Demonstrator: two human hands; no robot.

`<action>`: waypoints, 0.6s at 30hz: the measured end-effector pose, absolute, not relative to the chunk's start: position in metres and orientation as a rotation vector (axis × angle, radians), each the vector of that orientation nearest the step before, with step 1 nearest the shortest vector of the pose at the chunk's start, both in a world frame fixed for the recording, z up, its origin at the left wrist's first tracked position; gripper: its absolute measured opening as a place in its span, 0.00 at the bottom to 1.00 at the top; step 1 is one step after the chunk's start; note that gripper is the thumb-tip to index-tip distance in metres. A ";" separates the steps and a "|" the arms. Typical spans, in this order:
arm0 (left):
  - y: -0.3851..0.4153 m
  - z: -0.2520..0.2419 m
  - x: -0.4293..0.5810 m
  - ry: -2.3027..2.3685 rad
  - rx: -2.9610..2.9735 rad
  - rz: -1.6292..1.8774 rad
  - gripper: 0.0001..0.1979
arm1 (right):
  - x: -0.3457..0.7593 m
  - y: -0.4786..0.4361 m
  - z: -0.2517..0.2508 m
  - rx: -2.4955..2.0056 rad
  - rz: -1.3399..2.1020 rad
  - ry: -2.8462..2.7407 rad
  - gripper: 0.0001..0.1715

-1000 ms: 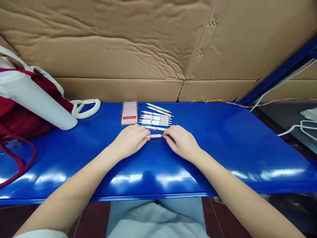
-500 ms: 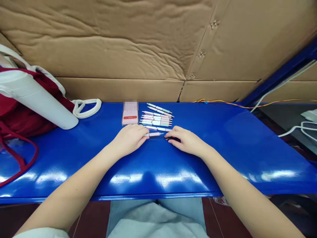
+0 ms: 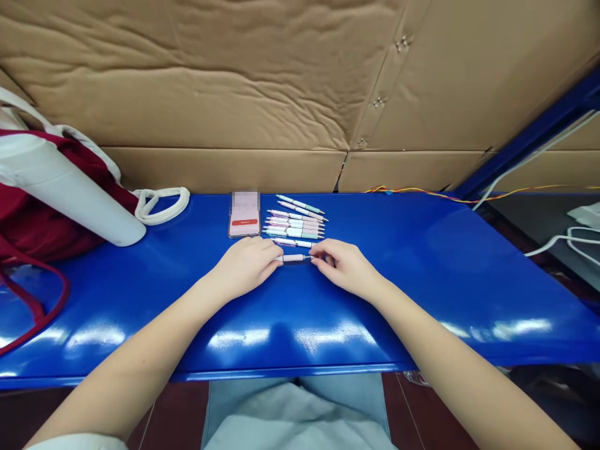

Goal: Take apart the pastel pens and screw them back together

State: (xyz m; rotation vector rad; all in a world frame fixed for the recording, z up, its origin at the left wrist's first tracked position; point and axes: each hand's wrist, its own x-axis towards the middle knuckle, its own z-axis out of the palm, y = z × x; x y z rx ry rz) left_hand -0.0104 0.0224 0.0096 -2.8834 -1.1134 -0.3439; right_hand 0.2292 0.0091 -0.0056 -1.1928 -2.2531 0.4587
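Observation:
A pale pink pen [image 3: 294, 257] lies level just above the blue table [image 3: 422, 262], held at both ends. My left hand [image 3: 246, 265] pinches its left end, fingers closed. My right hand [image 3: 344, 267] pinches the pen's right tip with thumb and forefinger. Just behind the hands, several pastel pens [image 3: 295, 224] lie in a row, pink, white and mint. A phone [image 3: 244, 214] with a red bar on its screen lies flat to the left of the row.
At the far left a white bottle [image 3: 65, 187] leans on a dark red bag [image 3: 32, 225] with white handles [image 3: 159, 203]. Cardboard [image 3: 281, 94] forms the back wall. White and orange cables [image 3: 539, 187] run along the right side, past the table's edge.
My right hand drew away from the pen's tip to the table half a second ago, then came back and pinches the tip again. My left hand kept hold of the pen throughout.

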 end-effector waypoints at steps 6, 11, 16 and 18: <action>0.021 0.009 -0.008 -1.090 -2.889 -0.325 0.10 | 0.225 0.007 -0.007 -1.168 0.476 -2.269 0.06; 0.019 0.008 -0.007 -1.056 -2.895 -0.342 0.11 | 0.223 0.007 -0.007 -1.154 0.496 -2.246 0.06; 0.019 0.008 -0.007 -1.040 -2.884 -0.400 0.12 | 0.224 0.008 -0.006 -1.166 0.557 -2.273 0.12; 0.019 0.009 -0.007 -1.031 -2.889 -0.425 0.12 | 0.225 0.008 -0.007 -1.197 0.587 -2.272 0.10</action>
